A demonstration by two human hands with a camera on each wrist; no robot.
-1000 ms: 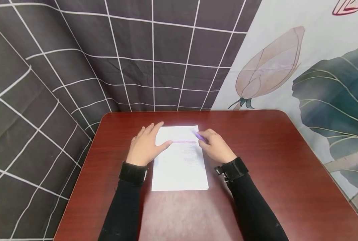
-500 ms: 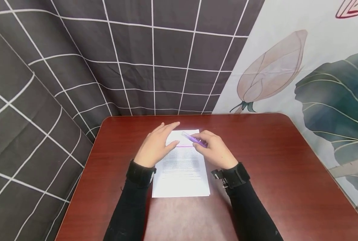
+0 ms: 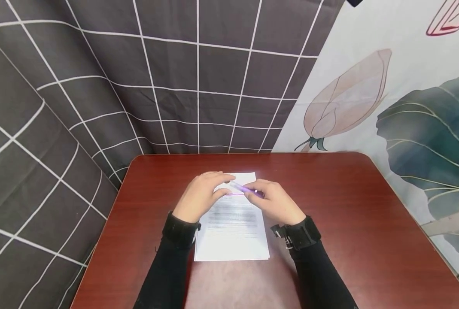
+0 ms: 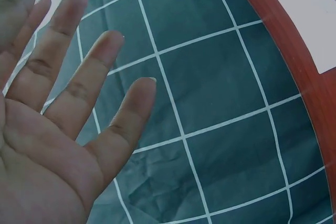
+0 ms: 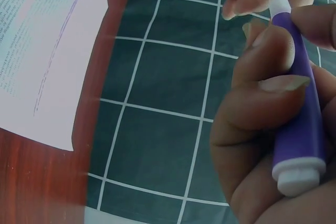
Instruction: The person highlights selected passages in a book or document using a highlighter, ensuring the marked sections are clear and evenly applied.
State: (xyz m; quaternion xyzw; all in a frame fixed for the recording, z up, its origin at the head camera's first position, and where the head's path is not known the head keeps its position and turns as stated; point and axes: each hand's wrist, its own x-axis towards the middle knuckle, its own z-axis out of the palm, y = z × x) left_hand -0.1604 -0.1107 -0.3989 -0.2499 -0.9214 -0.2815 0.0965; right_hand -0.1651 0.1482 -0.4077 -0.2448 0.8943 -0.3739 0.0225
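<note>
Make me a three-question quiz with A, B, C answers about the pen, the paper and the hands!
1. Where does the paper lie?
A on the table
B on the floor
C on a chair

2. What colour is the pen?
A green
B purple
C red

3. What is the right hand doing?
A lying flat
B gripping the pen
C waving

A: the sheet rests flat on the red-brown tabletop.
B: the right wrist view shows a purple barrel.
B: its fingers curl round the pen.

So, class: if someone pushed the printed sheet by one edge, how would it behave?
The printed sheet looks thin, so it would probably buckle. On the glossy table it may slide easily. It likely weighs almost nothing.
</note>
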